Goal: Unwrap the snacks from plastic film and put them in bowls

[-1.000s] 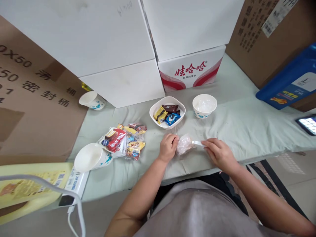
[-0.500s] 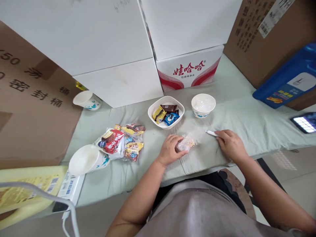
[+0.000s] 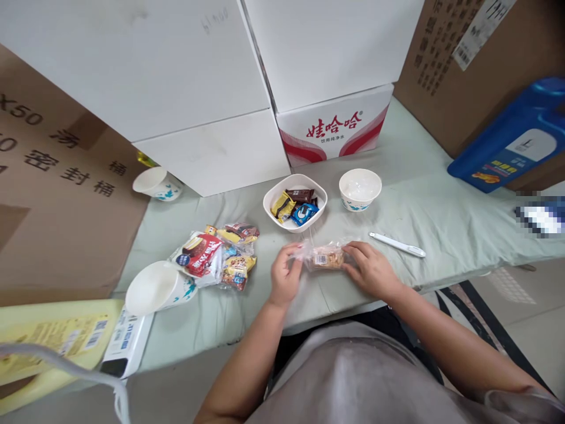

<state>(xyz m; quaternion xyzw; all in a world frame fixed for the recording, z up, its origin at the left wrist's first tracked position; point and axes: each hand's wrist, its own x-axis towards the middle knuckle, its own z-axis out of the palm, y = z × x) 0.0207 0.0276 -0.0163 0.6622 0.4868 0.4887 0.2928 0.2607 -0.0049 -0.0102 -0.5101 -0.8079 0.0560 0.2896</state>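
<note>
A clear plastic snack packet (image 3: 325, 257) with a brownish bar inside is held between both hands just above the pale green cloth (image 3: 432, 212). My left hand (image 3: 285, 275) pinches its left end and my right hand (image 3: 371, 270) grips its right end. A white pen-like tool (image 3: 397, 244) lies on the cloth to the right of my right hand, apart from it. Behind the packet stands a white square bowl (image 3: 295, 200) with wrapped snacks, and next to it a white paper bowl (image 3: 359, 188).
A pile of snack packets (image 3: 216, 256) lies at the left, with a tipped paper cup (image 3: 156, 287) beside it and another cup (image 3: 158, 182) farther back. White cartons (image 3: 212, 147) and brown boxes (image 3: 57, 194) wall the back. A blue container (image 3: 512, 141) leans at the right.
My right hand let go of the white tool, which now lies on the cloth, and came back to take the packet's right end. The packet now stretches flat between both hands.
</note>
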